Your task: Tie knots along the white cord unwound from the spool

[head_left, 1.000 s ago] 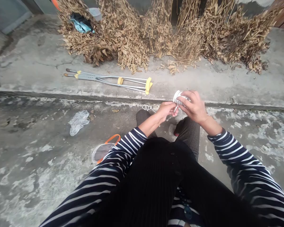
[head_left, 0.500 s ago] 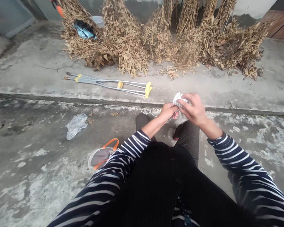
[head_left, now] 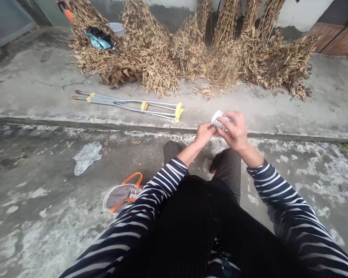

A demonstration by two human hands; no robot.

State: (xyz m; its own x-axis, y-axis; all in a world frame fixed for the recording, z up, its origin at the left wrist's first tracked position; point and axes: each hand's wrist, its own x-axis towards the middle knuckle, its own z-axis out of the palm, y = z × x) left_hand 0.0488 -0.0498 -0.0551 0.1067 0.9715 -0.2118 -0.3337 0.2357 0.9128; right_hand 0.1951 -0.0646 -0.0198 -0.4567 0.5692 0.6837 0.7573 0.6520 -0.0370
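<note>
My right hand (head_left: 234,130) is closed round a white spool (head_left: 216,117) of cord, with fingers over its top and side. Close against its left side, my left hand (head_left: 204,134) has its fingers pinched together at the spool's lower edge, seemingly on the cord. White cord (head_left: 175,138) hangs out to the left of my left hand in a loose, looped end. The exact grip of the left fingertips is too small to make out. Both hands are held in front of my body, above the step's edge.
A pair of crutches (head_left: 127,104) lies on the raised concrete step (head_left: 40,92). Behind them dried plant bundles (head_left: 159,58) lean on the wall, with a blue and black cloth (head_left: 100,38) on them. Lower left are a plastic bag (head_left: 87,157) and a bag with orange handles (head_left: 118,197).
The view has shifted slightly, so the surroundings sit a little further left. My hands stay together at the spool, and the right fingers have moved slightly on it.
</note>
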